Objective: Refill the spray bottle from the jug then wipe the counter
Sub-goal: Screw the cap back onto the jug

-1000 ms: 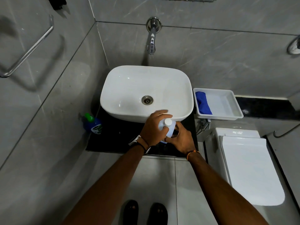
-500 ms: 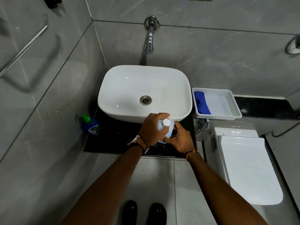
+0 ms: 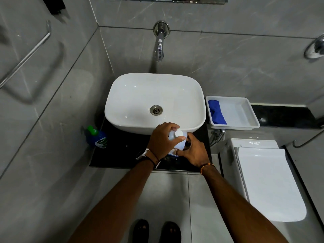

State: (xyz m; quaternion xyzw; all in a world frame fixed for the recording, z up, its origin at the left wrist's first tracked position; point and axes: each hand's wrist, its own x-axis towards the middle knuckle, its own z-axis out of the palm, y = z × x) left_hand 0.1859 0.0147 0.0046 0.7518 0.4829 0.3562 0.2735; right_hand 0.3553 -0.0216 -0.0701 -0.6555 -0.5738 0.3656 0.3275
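A white jug (image 3: 180, 144) with a round white cap (image 3: 178, 133) stands on the black counter (image 3: 122, 155), just in front of the white basin (image 3: 154, 95). My left hand (image 3: 162, 141) wraps the jug's top, thumb against the cap's edge. My right hand (image 3: 192, 151) holds the jug's lower right side. A small dark object sits between my right hand and the jug, mostly hidden; I cannot tell what it is. A blue cloth (image 3: 216, 113) lies in a white tray (image 3: 245, 111) to the basin's right.
A blue soap bottle with a green pump (image 3: 97, 137) stands at the counter's left edge against the wall. A chrome tap (image 3: 159, 50) juts from the wall over the basin. A closed white toilet (image 3: 268, 181) is at the right, a towel bar (image 3: 26, 57) on the left wall.
Both hands stay on the jug in the same spot. My left fingers have shifted slightly around the cap. The view has tilted a little.
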